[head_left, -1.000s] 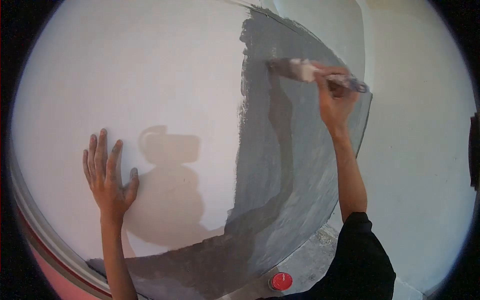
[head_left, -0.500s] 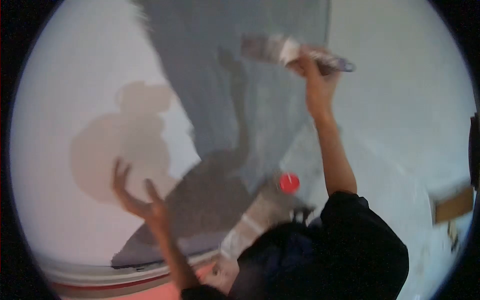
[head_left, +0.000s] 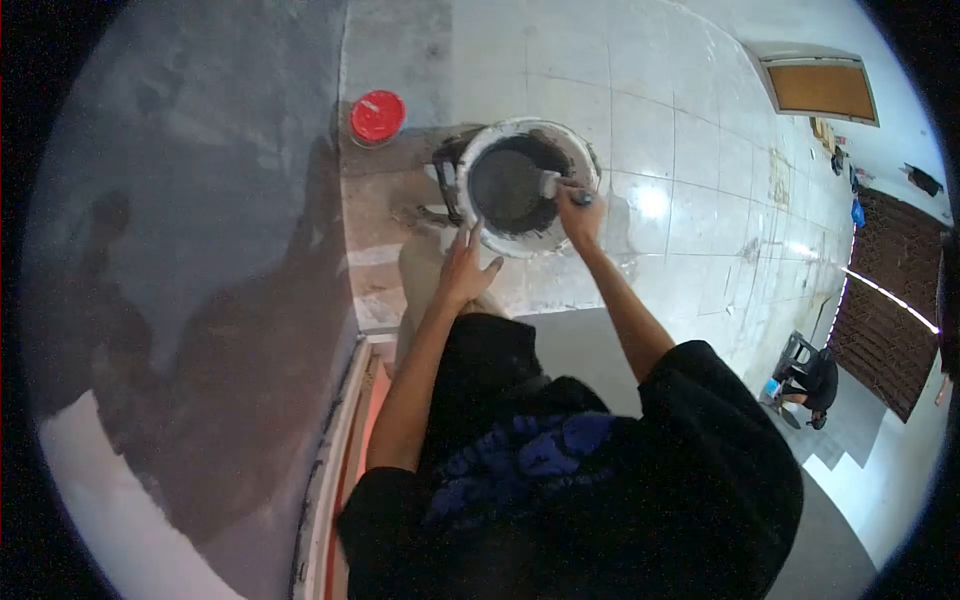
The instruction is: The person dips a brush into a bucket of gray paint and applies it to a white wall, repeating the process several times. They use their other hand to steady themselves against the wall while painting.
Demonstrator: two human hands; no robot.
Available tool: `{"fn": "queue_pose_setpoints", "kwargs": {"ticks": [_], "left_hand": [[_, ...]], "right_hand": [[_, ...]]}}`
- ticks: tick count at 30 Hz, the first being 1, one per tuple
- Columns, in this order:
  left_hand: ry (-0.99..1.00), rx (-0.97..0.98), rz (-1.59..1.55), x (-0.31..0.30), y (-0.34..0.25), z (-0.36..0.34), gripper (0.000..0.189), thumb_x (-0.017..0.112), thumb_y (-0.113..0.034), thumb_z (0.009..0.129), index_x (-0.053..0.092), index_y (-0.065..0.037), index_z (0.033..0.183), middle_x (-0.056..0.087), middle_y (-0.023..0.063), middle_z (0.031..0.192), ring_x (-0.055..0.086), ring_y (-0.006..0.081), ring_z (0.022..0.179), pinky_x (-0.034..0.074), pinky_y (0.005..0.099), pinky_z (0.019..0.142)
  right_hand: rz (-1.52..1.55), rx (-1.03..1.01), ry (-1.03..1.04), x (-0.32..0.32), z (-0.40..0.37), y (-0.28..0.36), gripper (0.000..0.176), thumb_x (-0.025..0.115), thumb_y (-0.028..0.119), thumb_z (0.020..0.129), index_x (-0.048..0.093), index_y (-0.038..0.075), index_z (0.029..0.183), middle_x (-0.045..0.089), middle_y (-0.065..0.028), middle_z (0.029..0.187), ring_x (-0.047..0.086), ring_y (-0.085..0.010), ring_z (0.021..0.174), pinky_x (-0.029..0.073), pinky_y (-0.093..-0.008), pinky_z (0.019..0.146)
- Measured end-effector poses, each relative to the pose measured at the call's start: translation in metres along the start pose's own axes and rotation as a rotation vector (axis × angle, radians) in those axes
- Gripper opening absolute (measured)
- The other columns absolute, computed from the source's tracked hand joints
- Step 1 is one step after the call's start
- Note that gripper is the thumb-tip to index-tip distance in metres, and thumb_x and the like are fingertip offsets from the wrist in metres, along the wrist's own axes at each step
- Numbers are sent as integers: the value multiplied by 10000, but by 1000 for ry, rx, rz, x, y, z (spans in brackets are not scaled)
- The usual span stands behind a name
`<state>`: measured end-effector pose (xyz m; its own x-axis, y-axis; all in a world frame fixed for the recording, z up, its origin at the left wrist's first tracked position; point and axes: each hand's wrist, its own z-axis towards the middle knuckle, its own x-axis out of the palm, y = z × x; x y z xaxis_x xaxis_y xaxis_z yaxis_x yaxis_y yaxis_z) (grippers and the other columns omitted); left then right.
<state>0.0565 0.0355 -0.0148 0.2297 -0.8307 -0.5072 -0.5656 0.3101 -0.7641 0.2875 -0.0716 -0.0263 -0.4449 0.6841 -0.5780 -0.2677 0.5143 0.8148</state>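
A white bucket smeared with grey stands on the tiled floor, with dark grey paint inside. My right hand is closed round the handle of a brush, over the bucket's right side; the bristles are mostly hidden. At the bucket's lower left rim is my left hand, fingers apart, its fingertips near or on the rim, holding nothing. Grey paint covers much of the wall on the left, and a white patch shows at its lower left.
A container with a red lid stands by the wall, left of the bucket. A dark object lies against the bucket's left side. Farther right are a brown board, a person low down beside a dark stool, and a dark patterned shutter.
My view has turned from the wall down to the floor and bucket. The brush in my right hand has gone from the wall to the bucket; my left hand has moved to the rim.
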Motion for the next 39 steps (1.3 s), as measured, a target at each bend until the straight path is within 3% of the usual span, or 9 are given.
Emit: {"fn": "queue_pose_setpoints", "kwargs": {"ticks": [8,14,20,23,26,30,33,34,39], "left_hand": [[-98,-133,229,30,-14,31,1015,742,-286,800,99,-42,1546,79,220,1608,120,360,1486,216,501,1176],[-128,-13,119,29,3,27,943,700,-229,839,104,20,1526,56,249,1603,136,408,1474,228,495,1168],[-178,-40,16,-5,1,-1,828,689,-230,831,256,-53,1514,220,277,1549,273,423,1416,292,492,1136],[-252,-1,64,-44,5,-37,746,686,-242,835,349,-67,1477,270,294,1520,323,458,1374,322,479,1116],[-317,-28,65,-70,32,-82,674,691,-251,833,430,-57,1423,284,270,1521,384,454,1334,354,468,1094],[-324,-322,7,-100,42,-148,557,659,-240,860,501,-42,1356,479,256,1392,525,431,1205,424,477,1017],[-481,-574,-52,-109,63,-204,619,641,-175,890,392,-20,1435,467,238,1411,458,386,1293,344,449,1097],[-691,-333,51,-134,25,-215,555,616,-349,909,502,-40,1355,484,259,1388,478,423,1253,379,511,1042],[-1027,-136,435,-267,-61,-279,392,697,-257,828,661,-172,1209,553,107,1357,510,301,1258,406,495,1018]], "right_hand": [[-79,78,184,76,-4,-46,203,661,201,865,734,34,954,679,-250,827,685,-398,784,535,-429,686],[-216,-7,183,102,-5,-65,223,669,207,867,732,16,964,683,-250,831,682,-414,778,535,-442,694],[-5,245,225,47,0,5,204,675,148,872,730,-5,995,715,-188,800,707,-222,765,548,-356,748],[332,6,128,27,1,-39,209,663,110,891,710,-26,1042,707,-152,905,664,-144,852,541,-291,786],[760,440,91,6,-3,-40,239,649,95,920,664,-57,1104,671,-118,1075,671,-207,917,587,-297,784],[850,595,120,-18,-16,-72,274,546,226,1001,598,-11,1129,621,-86,1074,599,-181,1017,492,-325,989],[1058,479,123,-55,-13,-61,257,477,276,1032,580,56,1118,583,-32,1020,560,-144,970,456,-323,994],[1028,360,182,-55,9,-29,294,500,275,1015,570,40,1177,582,-59,1112,546,-165,1062,426,-333,1028],[1078,-219,395,-21,125,199,447,573,272,969,536,-22,1304,550,-123,1340,493,-234,1278,364,-395,1099]]}}
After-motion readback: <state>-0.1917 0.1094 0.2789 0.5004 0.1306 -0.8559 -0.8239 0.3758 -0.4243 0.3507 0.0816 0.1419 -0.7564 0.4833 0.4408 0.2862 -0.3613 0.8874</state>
